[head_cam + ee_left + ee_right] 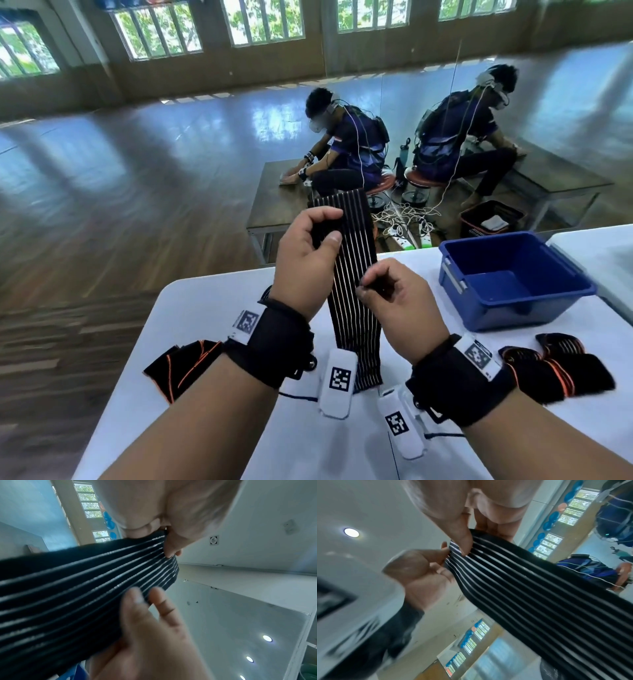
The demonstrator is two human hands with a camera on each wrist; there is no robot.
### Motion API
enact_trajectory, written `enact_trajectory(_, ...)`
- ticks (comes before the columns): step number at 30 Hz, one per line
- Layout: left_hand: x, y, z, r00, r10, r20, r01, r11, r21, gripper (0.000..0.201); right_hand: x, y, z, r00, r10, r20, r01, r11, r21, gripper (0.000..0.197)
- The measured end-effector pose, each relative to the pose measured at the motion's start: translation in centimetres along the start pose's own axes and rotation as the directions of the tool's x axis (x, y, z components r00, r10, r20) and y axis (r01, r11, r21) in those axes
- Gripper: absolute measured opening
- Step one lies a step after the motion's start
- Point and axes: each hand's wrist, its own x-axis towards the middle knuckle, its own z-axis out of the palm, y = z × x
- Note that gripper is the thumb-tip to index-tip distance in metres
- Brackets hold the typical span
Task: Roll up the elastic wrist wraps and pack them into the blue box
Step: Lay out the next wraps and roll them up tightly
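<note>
A black elastic wrist wrap (356, 325) with thin white stripes is held up unrolled, its lower end resting on the white table (212, 301). My left hand (334, 226) pinches its left edge near the top. Lower down, my right hand (364, 286) pinches its right edge. In the left wrist view the left hand (167, 543) pinches the wrap (68, 595) at its end. In the right wrist view the right hand (467, 543) holds the wrap (539, 595) between thumb and fingers. The blue box (455, 253) stands open at the right, nothing showing inside.
A flat black wrap with orange lines (181, 366) lies at the table's left edge. More orange-striped wraps (561, 366) lie bunched at the right, in front of the box. A second white table (599, 250) adjoins on the right. Beyond is a mirror wall and wooden floor.
</note>
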Motion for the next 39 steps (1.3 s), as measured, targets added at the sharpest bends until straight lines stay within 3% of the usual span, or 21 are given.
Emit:
enact_trajectory(7,5.7,-2.5,1.6,0.988,-0.155,-0.017,0.154,0.986,-0.063,0.038,-5.2,5.3,-0.3,0.934,0.326,0.147,-0.313,0.944,-0.105,0.031)
enact_trajectory(13,8.1,-8.2,3.1,0.979,-0.202,0.024,0.197,0.97,0.145,0.038,-11.3,10.0,-1.8,0.739,0.596,0.314,-0.526,0.802,-0.283,0.029)
enact_trajectory(19,7.8,-15.3,3.6,0.951,-0.309,0.027,0.285,0.907,0.311,0.028,-14.1,11.5,-4.0,0.61,0.734,0.3,-0.678,0.679,-0.282,0.028)
enact_trajectory(24,6.7,-22.1,3.5,0.865,-0.494,0.09,0.384,0.767,0.514,0.03,-17.2,12.2,-3.7,0.546,0.808,0.222,-0.744,0.589,-0.315,0.022)
enact_trajectory(30,4.4,-28.2,2.4,0.755,-0.623,0.204,0.308,0.613,0.728,0.02,-20.3,12.9,-2.8,0.491,0.853,0.174,-0.744,0.515,-0.426,0.023)
enact_trajectory(33,4.0,-30.1,2.1,0.705,-0.677,0.209,0.198,0.471,0.859,0.02,-20.9,12.7,-2.4,0.489,0.861,0.138,-0.764,0.499,-0.409,0.03)
enact_trajectory(36,3.9,-30.5,2.7,0.724,-0.653,0.222,0.051,0.371,0.927,0.022,-21.2,12.5,-2.1,0.502,0.857,0.116,-0.767,0.503,-0.397,0.037)
enact_trajectory(39,4.0,-30.2,3.3,0.753,-0.631,0.185,0.022,0.306,0.952,0.025,-21.4,12.5,-1.9,0.496,0.862,0.104,-0.769,0.492,-0.407,0.053)
